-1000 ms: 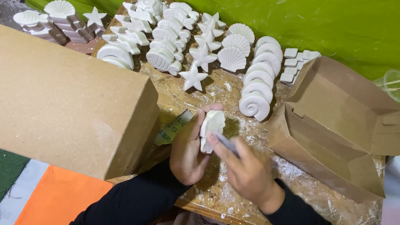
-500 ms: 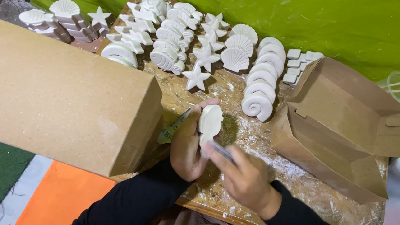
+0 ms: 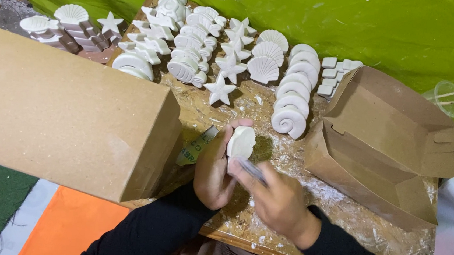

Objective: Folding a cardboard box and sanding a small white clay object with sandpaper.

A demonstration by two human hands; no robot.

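My left hand (image 3: 214, 168) holds a small white plaster piece (image 3: 241, 141), oval and flat, upright above the work board (image 3: 359, 229). My right hand (image 3: 273, 196) grips a thin tool (image 3: 251, 170) whose tip touches the lower edge of the piece. Both forearms wear black sleeves. Behind the hands lie rows of white plaster casts: spiral shells (image 3: 289, 121), scallop shells (image 3: 263, 68), starfish (image 3: 220, 89) and fish shapes (image 3: 184, 69).
A large closed cardboard box (image 3: 66, 115) stands at the left, close to my left hand. An open brown carton (image 3: 385, 140) sits at the right. A clear plastic cup (image 3: 448, 96) with sticks lies on the green sheet (image 3: 354, 19). White dust covers the board.
The plaster piece has turned slightly in my left hand, and my right hand has shifted the tool along its lower edge. The view has drifted a little.
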